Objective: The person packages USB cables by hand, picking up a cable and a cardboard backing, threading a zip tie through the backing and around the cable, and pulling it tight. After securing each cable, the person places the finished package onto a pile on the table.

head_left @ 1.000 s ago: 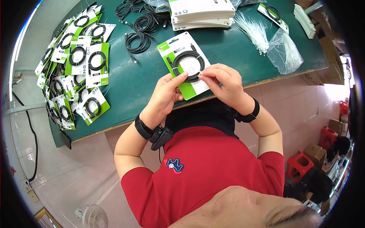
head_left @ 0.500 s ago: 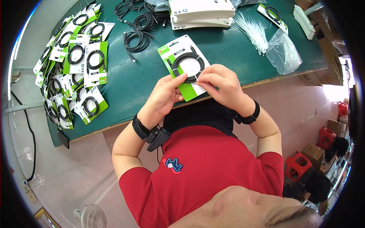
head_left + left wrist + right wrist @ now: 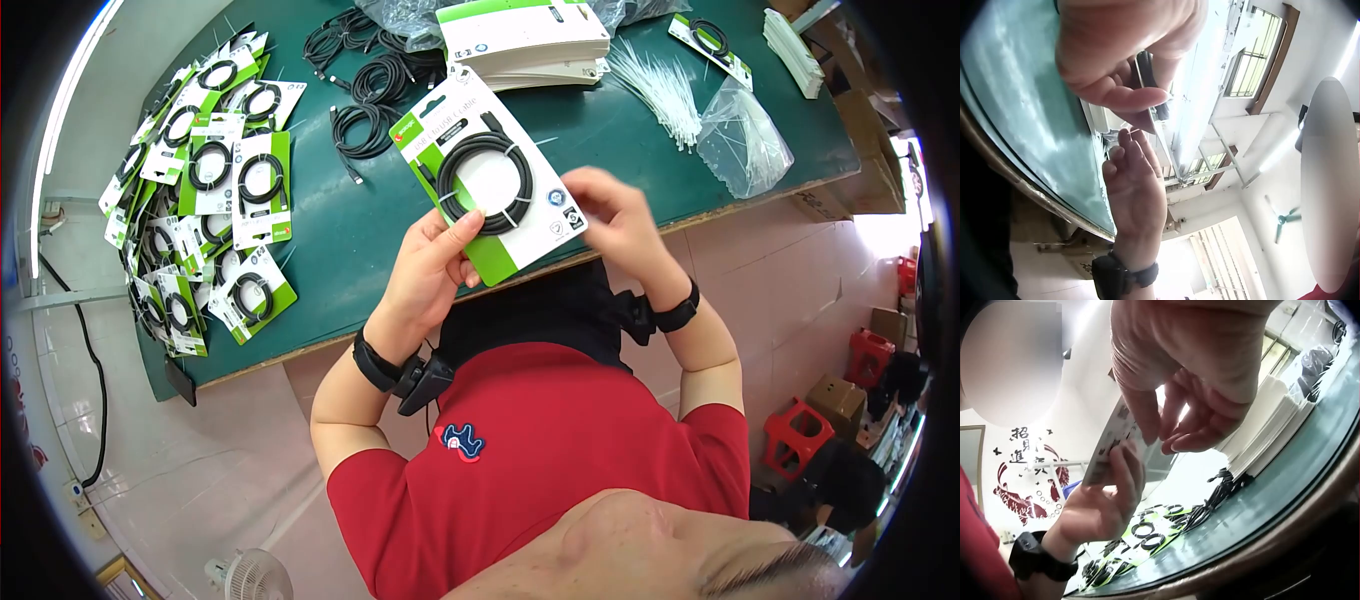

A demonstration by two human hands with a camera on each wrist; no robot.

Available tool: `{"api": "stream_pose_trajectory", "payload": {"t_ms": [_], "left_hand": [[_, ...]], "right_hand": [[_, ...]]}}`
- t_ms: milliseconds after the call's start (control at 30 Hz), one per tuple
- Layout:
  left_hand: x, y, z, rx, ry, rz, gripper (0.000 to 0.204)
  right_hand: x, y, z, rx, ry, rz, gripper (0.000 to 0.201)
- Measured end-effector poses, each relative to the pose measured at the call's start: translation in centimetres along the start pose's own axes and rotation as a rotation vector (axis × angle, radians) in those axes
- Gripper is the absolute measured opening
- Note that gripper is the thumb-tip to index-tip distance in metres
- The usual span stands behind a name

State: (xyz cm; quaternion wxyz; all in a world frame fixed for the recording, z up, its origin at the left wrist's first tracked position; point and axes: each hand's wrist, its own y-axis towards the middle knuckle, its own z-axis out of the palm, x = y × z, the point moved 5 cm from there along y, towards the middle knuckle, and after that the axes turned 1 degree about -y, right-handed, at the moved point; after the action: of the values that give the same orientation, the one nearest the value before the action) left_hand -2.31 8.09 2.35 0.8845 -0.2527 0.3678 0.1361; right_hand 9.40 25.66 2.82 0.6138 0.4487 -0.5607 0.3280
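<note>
My left hand (image 3: 437, 262) holds up a green and white backing card (image 3: 490, 175) above the green table (image 3: 340, 230), thumb on its lower front edge. A black cable coil (image 3: 484, 183) is tied onto the card. In the left wrist view, the left hand (image 3: 1116, 56) pinches the card's thin edge (image 3: 1146, 70). My right hand (image 3: 612, 215) is blurred, just beside the card's right corner. Its fingers are loosely curled and hold nothing I can see. In the right wrist view, the right hand (image 3: 1197, 375) hangs next to the card (image 3: 1110, 440), which the left hand (image 3: 1102, 503) holds.
Many packed cable cards (image 3: 205, 185) lie heaped at the table's left. Loose black cables (image 3: 365, 85) and a stack of blank cards (image 3: 525, 40) sit at the back. White zip ties (image 3: 665, 85) and a clear plastic bag (image 3: 740, 135) lie to the right.
The card has been lifted off the table and raised toward the camera. The right hand has left the coil and moved to the card's right corner.
</note>
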Motion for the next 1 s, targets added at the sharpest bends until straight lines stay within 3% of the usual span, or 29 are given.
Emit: {"api": "stream_pose_trajectory", "payload": {"t_ms": [167,267,400,567,700,800,1000], "left_hand": [[0.9,0.3,0.7,0.047,-0.033,-0.020,0.021],[1.0,0.1,0.8,0.035,-0.019,-0.045,0.023],[0.8,-0.4,0.9,0.070,-0.068,-0.060,0.026],[0.5,-0.4,1.3,-0.001,-0.064,-0.073,0.031],[1.3,-0.4,1.2,0.146,-0.156,-0.126,0.037],[1.7,-0.7,1.7,0.148,-0.299,-0.203,0.039],[2.5,-0.5,1.5,0.127,-0.276,-0.241,0.039]], "right_hand": [[0.3,-0.9,1.8,0.037,-0.138,-0.067,0.022],[1.6,-0.9,1.9,-0.016,-0.387,-0.335,0.026],[0.9,-1.1,1.1,0.038,-0.663,-0.377,0.029],[1.5,-0.6,1.5,0.059,-0.439,-0.368,0.022],[2.7,-0.7,2.0,0.079,-0.395,-0.511,0.021],[3.2,-1.0,2.1,0.155,-0.663,-0.678,0.023],[3.0,-1.1,1.8,0.213,-0.758,-0.726,0.025]]}}
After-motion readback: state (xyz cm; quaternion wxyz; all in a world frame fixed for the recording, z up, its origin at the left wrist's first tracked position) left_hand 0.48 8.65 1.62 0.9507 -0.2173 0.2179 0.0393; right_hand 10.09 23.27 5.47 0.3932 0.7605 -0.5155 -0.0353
